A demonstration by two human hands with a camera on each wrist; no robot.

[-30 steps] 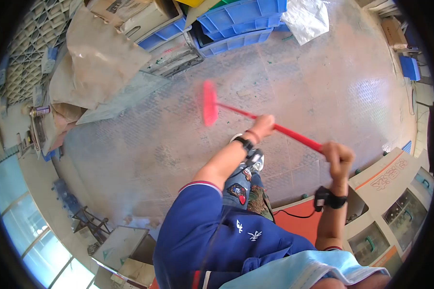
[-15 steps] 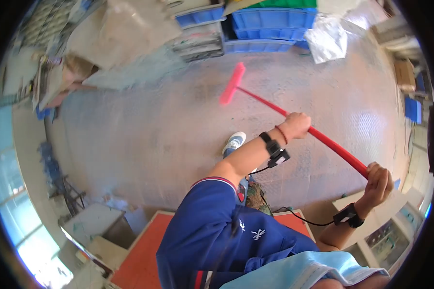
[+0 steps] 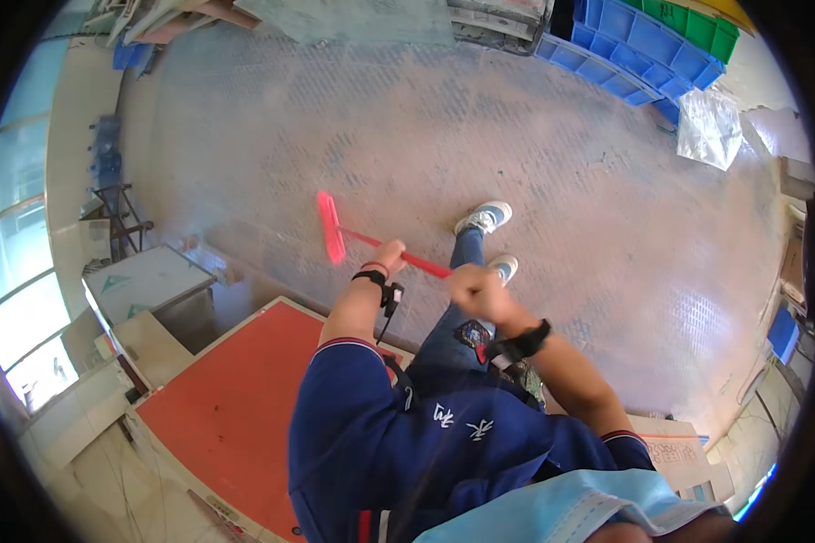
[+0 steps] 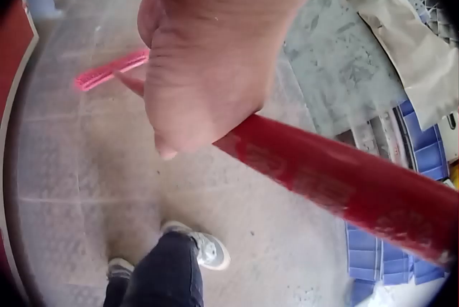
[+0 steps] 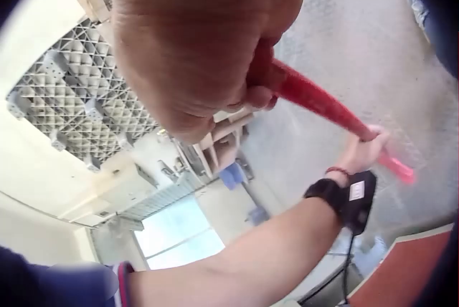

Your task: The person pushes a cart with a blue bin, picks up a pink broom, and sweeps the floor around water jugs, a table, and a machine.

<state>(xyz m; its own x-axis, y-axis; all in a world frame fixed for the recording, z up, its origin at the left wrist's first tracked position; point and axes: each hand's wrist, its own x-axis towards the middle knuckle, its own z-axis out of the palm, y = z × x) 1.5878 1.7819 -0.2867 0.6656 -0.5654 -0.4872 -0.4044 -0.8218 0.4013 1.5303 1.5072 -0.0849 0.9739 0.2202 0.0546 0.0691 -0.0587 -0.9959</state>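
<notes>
A broom (image 3: 426,265) with a red handle and a bright pink head (image 3: 330,228) slants across the left part of the head view, its head over the floor. My left hand (image 3: 390,255) grips the handle partway down, nearer the pink head. Higher up, my right hand (image 3: 478,291) is curled round the handle close to its upper end. The left wrist view shows the thick red handle (image 4: 337,178) running out of my left fist. From the right wrist, the right hand (image 5: 208,42) fills the top, with its fingers wrapped round the red shaft.
An orange-red board (image 3: 235,407) lies beside my body at the left. Blue crates (image 3: 638,45) and a clear plastic bag (image 3: 709,128) stand at the far right of the floor (image 3: 380,127). A small cabinet (image 3: 149,281) is at the left, and my shoes (image 3: 485,217) are below the middle.
The broom and both hands have swung right and then back left towards the board. The view has turned left, so the crates now appear farther right. Both hands keep their grip.
</notes>
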